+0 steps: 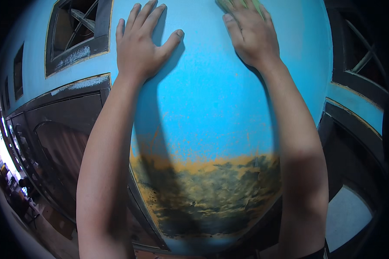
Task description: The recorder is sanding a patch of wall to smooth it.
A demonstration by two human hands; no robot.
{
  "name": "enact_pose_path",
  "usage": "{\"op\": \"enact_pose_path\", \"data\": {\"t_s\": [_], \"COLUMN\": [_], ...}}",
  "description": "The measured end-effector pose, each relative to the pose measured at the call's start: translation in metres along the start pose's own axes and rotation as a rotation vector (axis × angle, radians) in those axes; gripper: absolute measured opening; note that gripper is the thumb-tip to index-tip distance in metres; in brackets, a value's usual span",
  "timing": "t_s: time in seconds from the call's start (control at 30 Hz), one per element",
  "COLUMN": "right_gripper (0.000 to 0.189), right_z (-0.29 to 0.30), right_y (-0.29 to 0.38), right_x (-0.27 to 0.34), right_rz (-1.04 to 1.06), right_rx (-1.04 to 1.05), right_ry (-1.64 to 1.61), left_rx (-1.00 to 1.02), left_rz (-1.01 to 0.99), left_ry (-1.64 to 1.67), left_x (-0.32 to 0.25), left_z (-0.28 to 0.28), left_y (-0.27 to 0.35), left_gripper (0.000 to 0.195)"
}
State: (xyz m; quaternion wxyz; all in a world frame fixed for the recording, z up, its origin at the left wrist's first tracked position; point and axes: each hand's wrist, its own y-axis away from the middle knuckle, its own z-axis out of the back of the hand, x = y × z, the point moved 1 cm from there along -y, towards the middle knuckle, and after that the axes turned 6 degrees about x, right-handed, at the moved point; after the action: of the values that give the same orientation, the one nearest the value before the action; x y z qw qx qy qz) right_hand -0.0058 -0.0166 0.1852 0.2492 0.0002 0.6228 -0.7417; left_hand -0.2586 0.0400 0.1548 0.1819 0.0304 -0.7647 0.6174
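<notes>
Both arms reach up against a painted wall [201, 97], bright blue above, with an orange edge and a dark, mottled, stained band lower down. My left hand [142, 45] lies flat on the blue paint at the upper left, fingers spread, holding nothing. At the top right my right hand [254, 35] presses a green cloth [225, 5] to the wall; the cloth shows at both sides of the fingers, and its upper part is cut off by the picture's edge. Orange specks and scratches mark the blue between the forearms.
To the left are a dark-framed opening [100, 42] with crossed bars and a dark wooden door [61, 110] below it. Another barred frame [340, 71] and a dark doorway [337, 129] stand at the right. A pale panel [350, 217] shows at lower right.
</notes>
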Motion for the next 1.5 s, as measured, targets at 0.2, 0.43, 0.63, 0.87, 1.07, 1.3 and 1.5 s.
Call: {"op": "enact_pose_path", "data": {"t_s": [0.2, 0.43, 0.63, 0.87, 1.07, 1.3, 1.5], "right_gripper": [0.053, 0.053, 0.052, 0.052, 0.049, 0.055, 0.052], "right_z": [-0.010, -0.003, -0.008, -0.006, -0.032, -0.012, 0.000], "right_y": [0.004, 0.005, 0.008, 0.006, 0.008, 0.002, 0.010], "right_x": [-0.011, 0.004, -0.003, 0.007, -0.023, 0.007, 0.022], "right_rz": [-0.215, 0.015, -0.138, 0.013, 0.343, -0.165, 0.230], "right_rx": [-0.197, 0.069, -0.186, -0.042, -0.111, -0.094, 0.298], "right_ry": [0.017, 0.065, 0.002, 0.015, 0.214, 0.055, 0.123], "left_rx": [0.344, 0.311, 0.338, 0.026, 0.025, 0.015, 0.035], "left_rz": [0.263, 0.243, 0.235, 0.038, 0.087, 0.102, 0.102], "left_ry": [0.149, 0.064, 0.088, 0.001, 0.042, 0.055, 0.057], "left_x": [-0.035, -0.029, -0.034, -0.012, -0.020, -0.021, -0.020], "left_z": [0.038, 0.032, 0.038, 0.010, 0.008, 0.011, 0.012], "left_y": [-0.019, -0.012, -0.012, 0.015, 0.026, 0.027, 0.026], "left_gripper": [0.078, 0.078, 0.078, 0.066, 0.064, 0.063, 0.066]}}
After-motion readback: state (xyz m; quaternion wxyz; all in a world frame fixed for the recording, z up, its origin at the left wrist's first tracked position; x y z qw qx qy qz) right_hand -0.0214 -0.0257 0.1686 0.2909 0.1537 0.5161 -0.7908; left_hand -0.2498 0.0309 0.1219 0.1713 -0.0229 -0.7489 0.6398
